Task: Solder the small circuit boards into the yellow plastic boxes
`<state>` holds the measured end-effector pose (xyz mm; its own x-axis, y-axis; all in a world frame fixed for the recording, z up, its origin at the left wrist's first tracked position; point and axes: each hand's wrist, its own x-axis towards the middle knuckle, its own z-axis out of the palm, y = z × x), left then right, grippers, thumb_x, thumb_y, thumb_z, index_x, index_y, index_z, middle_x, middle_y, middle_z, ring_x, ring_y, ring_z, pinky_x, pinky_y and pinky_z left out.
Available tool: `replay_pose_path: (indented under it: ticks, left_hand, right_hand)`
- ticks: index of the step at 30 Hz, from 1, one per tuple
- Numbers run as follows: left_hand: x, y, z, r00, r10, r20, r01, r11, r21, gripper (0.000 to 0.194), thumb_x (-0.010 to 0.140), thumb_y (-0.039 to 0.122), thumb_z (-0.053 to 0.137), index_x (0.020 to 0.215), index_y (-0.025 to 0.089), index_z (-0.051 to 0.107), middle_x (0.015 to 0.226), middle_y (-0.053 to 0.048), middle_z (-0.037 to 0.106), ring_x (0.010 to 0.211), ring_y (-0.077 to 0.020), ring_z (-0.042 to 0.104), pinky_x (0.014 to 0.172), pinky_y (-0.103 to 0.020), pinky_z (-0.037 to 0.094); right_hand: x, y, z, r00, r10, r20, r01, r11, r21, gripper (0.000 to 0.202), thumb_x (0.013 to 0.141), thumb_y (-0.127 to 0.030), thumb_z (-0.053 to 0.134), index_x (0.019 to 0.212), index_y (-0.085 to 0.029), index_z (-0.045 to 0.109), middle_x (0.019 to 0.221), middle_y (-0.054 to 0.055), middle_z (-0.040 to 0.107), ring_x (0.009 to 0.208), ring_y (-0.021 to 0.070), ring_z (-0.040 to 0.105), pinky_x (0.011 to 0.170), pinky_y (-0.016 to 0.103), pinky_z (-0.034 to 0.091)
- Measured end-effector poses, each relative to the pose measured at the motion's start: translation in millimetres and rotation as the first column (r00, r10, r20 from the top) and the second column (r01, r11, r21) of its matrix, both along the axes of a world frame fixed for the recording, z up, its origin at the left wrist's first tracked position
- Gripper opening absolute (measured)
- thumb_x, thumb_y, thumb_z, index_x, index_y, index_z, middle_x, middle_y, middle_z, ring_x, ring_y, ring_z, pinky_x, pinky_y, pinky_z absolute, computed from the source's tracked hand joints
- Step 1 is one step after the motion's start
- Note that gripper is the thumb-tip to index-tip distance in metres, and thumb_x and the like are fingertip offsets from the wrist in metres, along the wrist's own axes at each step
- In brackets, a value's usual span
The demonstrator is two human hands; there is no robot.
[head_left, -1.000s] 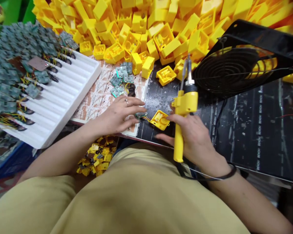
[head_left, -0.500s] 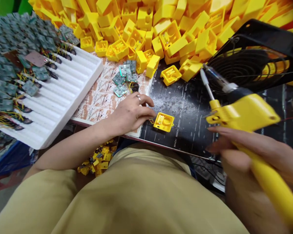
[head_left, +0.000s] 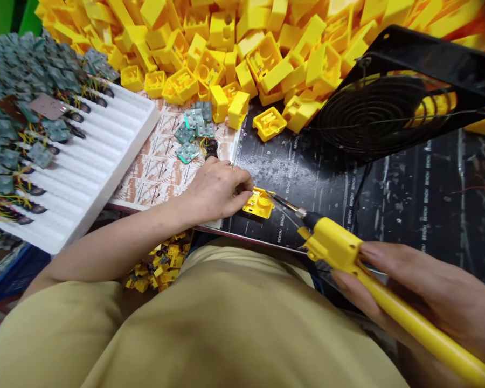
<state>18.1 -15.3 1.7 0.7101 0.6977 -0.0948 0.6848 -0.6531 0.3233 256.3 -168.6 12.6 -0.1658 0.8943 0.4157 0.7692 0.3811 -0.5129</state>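
A small open yellow plastic housing (head_left: pixel 262 205) lies on the black bench sheet. At its left edge is my left hand (head_left: pixel 223 188), thumb and fingers closed together; what they pinch is hidden. My right hand (head_left: pixel 436 285) grips a yellow soldering iron (head_left: pixel 335 245) with a thin metal feed tube beside its tip. The iron's hot end reaches the right side of the housing; whether it touches cannot be made out. Just behind my left hand sit a few green circuit boards (head_left: pixel 188 152) and a small black round part with wires (head_left: pixel 210 145).
A large heap of yellow housings (head_left: pixel 222 32) fills the back. At right a black fan (head_left: pixel 364 118) leans over the bench. A white ribbed foam tray (head_left: pixel 117 156) at left carries many wired circuit boards. One loose yellow housing (head_left: pixel 269 124) lies near the heap.
My right hand has brought the soldering iron down and left, from in front of the fan to the housing. My left hand stays at the housing's left edge. The view has shifted slightly.
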Motion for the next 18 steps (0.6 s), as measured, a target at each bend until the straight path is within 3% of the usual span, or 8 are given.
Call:
replay_pose_path:
  ticks: [4, 9, 15, 18]
  left_hand:
    - [4.6, 0.8, -0.7, 1.000, 0.015, -0.013, -0.015, 0.999, 0.033, 0.022, 0.080, 0.027, 0.052, 0.081, 0.019, 0.072, 0.075, -0.004, 0.074, 0.076, -0.0222, 0.066, 0.075, -0.036, 0.040]
    - [9.8, 5.9, 0.3, 0.999, -0.024, -0.032, 0.026, 0.998, 0.048, 0.021, 0.076, 0.028, 0.053, 0.078, 0.019, 0.072, 0.072, -0.003, 0.072, 0.073, -0.0211, 0.066, 0.071, -0.034, 0.041]
    - [16.7, 10.3, 6.8, 0.987, -0.073, -0.141, 0.076, 0.997, 0.012, 0.020, 0.075, 0.026, 0.054, 0.077, 0.018, 0.072, 0.075, -0.004, 0.073, 0.077, -0.0236, 0.067, 0.069, -0.034, 0.044]
    - [17.9, 9.7, 10.0, 0.981, -0.081, -0.174, 0.083, 0.997, 0.006, 0.020, 0.076, 0.025, 0.054, 0.078, 0.018, 0.072, 0.078, -0.004, 0.073, 0.080, -0.0243, 0.066, 0.068, -0.033, 0.045]
  right_hand:
    - [-2.4, 0.7, -2.1, 0.988, 0.137, 0.067, -0.141, 0.989, 0.049, 0.022, 0.089, -0.015, 0.062, 0.109, -0.021, 0.056, 0.082, 0.000, 0.070, 0.067, 0.0116, 0.069, 0.062, 0.019, 0.060]
    - [-7.1, 8.9, 2.2, 0.982, 0.166, 0.095, -0.169, 0.985, 0.032, 0.003, 0.092, -0.020, 0.061, 0.094, -0.019, 0.061, 0.081, 0.002, 0.070, 0.072, 0.0122, 0.070, 0.067, 0.019, 0.059]
    - [-11.1, 15.3, 2.9, 0.956, 0.250, 0.151, -0.274, 0.948, 0.161, 0.016, 0.082, -0.015, 0.072, 0.093, -0.018, 0.060, 0.085, 0.002, 0.072, 0.078, 0.0127, 0.070, 0.072, 0.022, 0.061]
    - [-7.6, 12.6, 3.7, 0.963, 0.241, 0.124, -0.258, 0.954, 0.154, 0.010, 0.086, -0.015, 0.068, 0.093, -0.016, 0.061, 0.085, 0.004, 0.072, 0.080, 0.0136, 0.070, 0.075, 0.023, 0.060]
